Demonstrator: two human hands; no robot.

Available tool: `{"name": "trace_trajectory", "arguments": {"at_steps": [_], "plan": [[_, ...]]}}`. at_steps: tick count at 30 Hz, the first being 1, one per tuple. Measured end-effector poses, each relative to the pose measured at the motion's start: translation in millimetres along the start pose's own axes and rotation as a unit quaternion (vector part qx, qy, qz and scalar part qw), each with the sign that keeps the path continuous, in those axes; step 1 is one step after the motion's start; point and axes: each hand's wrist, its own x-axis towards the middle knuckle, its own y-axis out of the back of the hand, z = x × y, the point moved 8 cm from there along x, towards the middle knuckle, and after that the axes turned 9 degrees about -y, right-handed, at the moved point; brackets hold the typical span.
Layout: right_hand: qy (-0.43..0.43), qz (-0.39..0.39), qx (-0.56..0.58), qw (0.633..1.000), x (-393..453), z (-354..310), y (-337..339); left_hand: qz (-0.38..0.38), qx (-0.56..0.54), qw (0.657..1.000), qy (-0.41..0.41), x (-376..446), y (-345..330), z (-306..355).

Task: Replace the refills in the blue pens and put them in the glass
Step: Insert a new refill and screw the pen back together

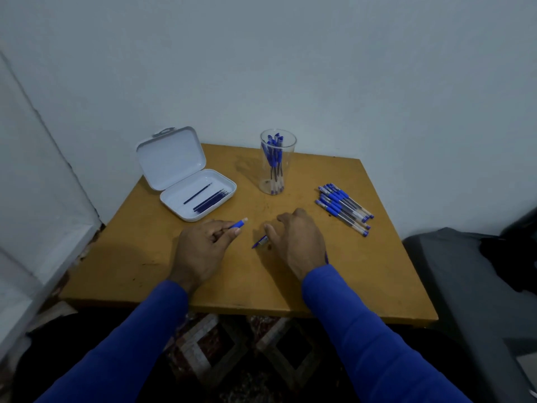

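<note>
Nearest the camera, two blue sleeves reach in over the near edge of the bench, a small wooden top set against a pale wall. Below that edge a patterned floor shows between the arms.

The left hand lies near the middle of the bench, a little toward the left edge. Its fingers are curled and its thumb pinches a pen front piece with a blue grip and a pale tip that points away toward the far edge. The right hand sits just beside it, toward the right edge, with its fingers bent down at the bench top. Its thumb and forefinger touch a second pen part, blue and clear, which slants down to the bench between the two hands; whether they truly pinch it I cannot tell.

Farther on, near the right edge, a bundle of blue pens lies flat, side by side and touching. Toward the far left corner a white case stands open with its lid tilted back, and several dark refills lie in its tray. Near the middle of the far edge stands the glass, upright and clear, with finished blue pens leaning inside it.
</note>
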Motion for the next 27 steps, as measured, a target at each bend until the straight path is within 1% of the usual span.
{"name": "trace_trajectory", "arguments": {"at_steps": [5,8,11,15,18,21,27], "plan": [[0.105,-0.001,0.005,0.994,14,-73,-16,0.031,0.011,0.999,0.009,8,34,-23],[0.165,0.003,0.009,0.986,25,-114,-25,0.062,0.023,0.998,-0.002,10,58,-38],[0.195,-0.01,0.002,0.981,37,-149,-34,0.085,0.05,0.995,-0.004,10,77,-52],[0.232,-0.037,-0.039,0.971,54,-187,-49,0.075,0.124,0.989,0.018,15,95,-72],[0.26,-0.07,-0.076,0.96,61,-208,-64,0.061,0.15,0.986,0.04,18,104,-86],[0.276,-0.099,-0.101,0.951,67,-219,-77,0.057,0.152,0.985,0.059,17,109,-100],[0.295,-0.1,-0.126,0.942,78,-224,-91,0.062,0.141,0.986,0.066,16,111,-110]]}}
